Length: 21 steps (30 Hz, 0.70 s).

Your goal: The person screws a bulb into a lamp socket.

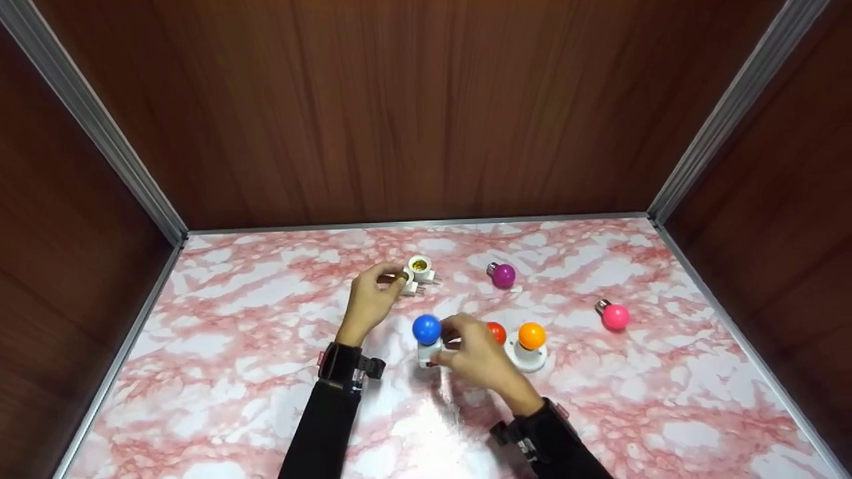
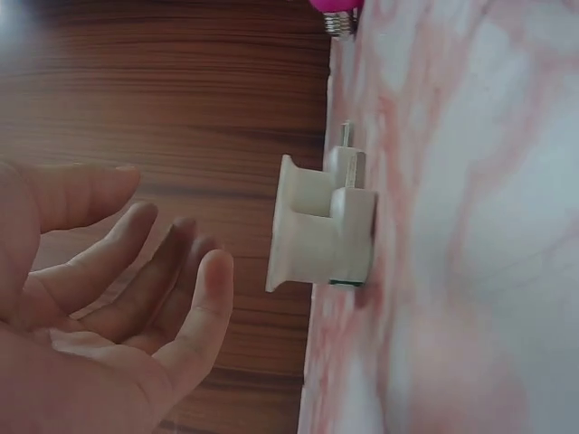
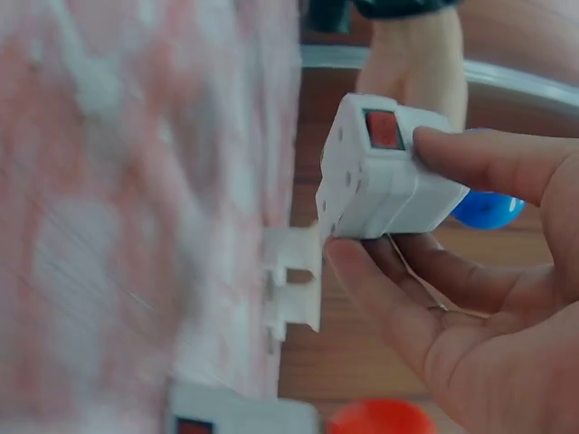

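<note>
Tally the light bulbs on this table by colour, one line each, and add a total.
Blue bulb: 1
Red bulb: 1
Orange bulb: 1
Purple bulb: 1
Pink bulb: 1
Total: 5

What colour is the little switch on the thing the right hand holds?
The switch on the white socket is red, seen best in the right wrist view.

Left grip (image 1: 371,301) slack, right grip (image 1: 478,354) curled
</note>
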Each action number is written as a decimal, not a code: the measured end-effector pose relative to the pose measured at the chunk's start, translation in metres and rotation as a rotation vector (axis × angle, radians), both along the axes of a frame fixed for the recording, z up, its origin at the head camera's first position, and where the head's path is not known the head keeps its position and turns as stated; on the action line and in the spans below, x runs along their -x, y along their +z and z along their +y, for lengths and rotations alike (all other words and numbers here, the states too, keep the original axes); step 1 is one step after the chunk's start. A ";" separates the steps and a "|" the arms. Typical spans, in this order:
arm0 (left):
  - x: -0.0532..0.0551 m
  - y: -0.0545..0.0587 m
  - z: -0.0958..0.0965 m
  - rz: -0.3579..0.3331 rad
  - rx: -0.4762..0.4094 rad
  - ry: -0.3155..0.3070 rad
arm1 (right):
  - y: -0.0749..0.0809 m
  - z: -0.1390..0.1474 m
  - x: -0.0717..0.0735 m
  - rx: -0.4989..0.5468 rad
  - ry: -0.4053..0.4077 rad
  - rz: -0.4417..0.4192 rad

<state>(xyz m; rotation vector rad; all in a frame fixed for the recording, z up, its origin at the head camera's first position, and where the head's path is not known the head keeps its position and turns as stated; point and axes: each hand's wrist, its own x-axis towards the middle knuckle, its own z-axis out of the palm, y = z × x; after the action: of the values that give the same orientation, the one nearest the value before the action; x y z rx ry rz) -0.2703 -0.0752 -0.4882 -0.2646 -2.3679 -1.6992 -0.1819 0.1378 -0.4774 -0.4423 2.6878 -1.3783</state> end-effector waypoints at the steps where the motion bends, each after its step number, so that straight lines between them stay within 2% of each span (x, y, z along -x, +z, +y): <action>1: 0.000 -0.001 0.000 -0.005 0.006 0.008 | -0.003 -0.002 0.000 -0.017 0.002 -0.010; 6: 0.003 -0.006 0.002 -0.045 0.044 0.026 | -0.016 -0.008 0.001 -0.108 -0.008 0.005; 12: 0.010 -0.011 0.002 -0.080 0.134 0.035 | -0.024 -0.011 0.002 -0.191 -0.033 0.007; 17: 0.015 -0.016 0.001 -0.101 0.174 0.032 | -0.026 -0.012 0.002 -0.209 -0.031 -0.013; 21: 0.019 -0.020 -0.001 -0.130 0.167 0.022 | -0.023 -0.011 0.002 -0.204 -0.018 -0.007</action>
<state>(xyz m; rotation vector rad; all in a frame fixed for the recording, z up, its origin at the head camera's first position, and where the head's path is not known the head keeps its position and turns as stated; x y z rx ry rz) -0.2897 -0.0760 -0.5083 -0.1580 -2.6014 -1.5546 -0.1834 0.1271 -0.5005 -0.3936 2.7943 -1.0905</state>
